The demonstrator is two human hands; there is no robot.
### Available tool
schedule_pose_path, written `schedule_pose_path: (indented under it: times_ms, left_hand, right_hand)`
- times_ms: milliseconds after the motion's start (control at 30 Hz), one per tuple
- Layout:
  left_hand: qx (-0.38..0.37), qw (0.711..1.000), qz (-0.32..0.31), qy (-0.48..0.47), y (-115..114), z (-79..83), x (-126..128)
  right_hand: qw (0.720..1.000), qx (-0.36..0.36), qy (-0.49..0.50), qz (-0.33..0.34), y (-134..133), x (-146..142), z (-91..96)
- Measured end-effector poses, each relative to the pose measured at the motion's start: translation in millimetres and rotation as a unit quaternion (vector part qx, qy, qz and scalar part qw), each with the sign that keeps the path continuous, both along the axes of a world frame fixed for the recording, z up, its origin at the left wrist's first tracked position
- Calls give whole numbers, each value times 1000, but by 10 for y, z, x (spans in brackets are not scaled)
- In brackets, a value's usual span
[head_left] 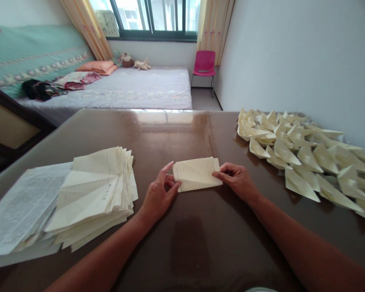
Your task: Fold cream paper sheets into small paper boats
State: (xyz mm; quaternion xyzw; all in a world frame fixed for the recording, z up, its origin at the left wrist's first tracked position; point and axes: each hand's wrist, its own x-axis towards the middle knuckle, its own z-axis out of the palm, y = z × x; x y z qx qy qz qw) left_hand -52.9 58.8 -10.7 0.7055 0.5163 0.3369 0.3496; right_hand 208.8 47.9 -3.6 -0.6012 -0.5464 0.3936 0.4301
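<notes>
A folded sheet of lined, cream-coloured paper lies between my hands on the glossy brown table. My left hand has its thumb on the paper's lower left corner, with the index finger stretched up along the left edge. On the right edge, my right hand pinches the paper between thumb and fingers. A thick stack of creased cream sheets sits to the left. Many folded paper boats are heaped along the table's right side.
Printed white sheets lie partly under the cream stack at the far left. A round rim shows at the bottom edge. Beyond the table stand a bed and a pink chair; a white wall borders the right side.
</notes>
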Motion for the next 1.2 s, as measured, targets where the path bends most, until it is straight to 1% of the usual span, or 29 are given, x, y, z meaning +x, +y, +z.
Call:
schedule_pose_path:
  times_ms: [67,100,200,267,333,400,433,500,533,567,600,633,667,733,767,800,867,900,933,967,1000,1033,1067,1100,1133,1167,1200]
  left_hand:
    - [-59,995,12,-85,27,9,-20]
    - [-82,990,20,-112,34,13,-27]
    - [-121,982,56,-135,16,62,-28]
    - [-109,983,71,-128,-26,162,-18]
    - [-48,991,68,-107,-77,338,-32]
    - [60,996,50,-53,-127,580,-119]
    - [119,992,44,-24,-153,711,-204]
    - [204,977,55,20,-215,950,-468]
    - [232,969,77,36,-251,1040,-641]
    - [247,963,100,48,-289,1099,-833]
    - [247,960,118,53,-326,1123,-1035]
    - [235,961,134,53,-359,1111,-1235]
    - [223,962,150,53,-386,1066,-1425]
    - [199,963,167,67,-416,900,-1753]
    - [179,965,172,90,-418,799,-1886]
    - [143,969,157,129,-415,700,-2001]
    - [123,970,147,151,-403,550,-2185]
    - [121,966,140,181,-401,514,-2254]
    - [106,963,98,229,-404,508,-2305]
    - [114,953,73,273,-415,533,-2331]
    - [110,949,60,288,-433,583,-2326]
    - [122,944,65,298,-460,651,-2281]
    - [168,926,91,327,-493,729,-2190]
    - [210,908,130,339,-529,804,-2049]
    - [239,905,140,323,-565,868,-1860]
    - [247,917,124,287,-594,911,-1630]
    - [237,936,85,245,-608,925,-1370]
  right_hand:
    - [1000,2,10,13,-9,-2,-7]
    - [1000,4,19,16,-12,1,-15]
    - [998,25,61,-5,-12,32,-44]
    - [995,37,87,-34,-9,68,-61]
    - [994,38,90,-48,-2,109,-77]
    - [995,43,82,-45,7,147,-102]
    - [995,47,77,-35,12,163,-118]
    - [997,46,60,-16,20,188,-154]
    - [998,42,47,-1,22,196,-172]
    - [999,39,31,12,23,202,-187]
    - [999,33,15,24,23,206,-200]
    - [999,29,4,33,22,208,-209]
    - [999,25,-3,39,21,210,-216]
    - [999,21,-6,45,19,213,-221]
    - [999,20,-5,46,17,215,-220]
    - [999,19,-6,44,15,216,-216]
    - [999,13,-11,38,2,217,-196]
    - [999,11,-14,42,-8,214,-180]
    - [998,11,-16,52,-19,209,-161]
    - [998,11,-19,67,-31,202,-139]
    - [995,10,-19,94,-42,193,-116]
    - [993,11,-18,118,-50,183,-95]
    - [991,8,-19,136,-56,173,-76]
    - [988,11,-21,150,-59,165,-61]
    - [987,18,-29,159,-61,159,-49]
    - [986,24,-41,163,-63,155,-40]
    - [985,30,-53,162,-67,153,-32]
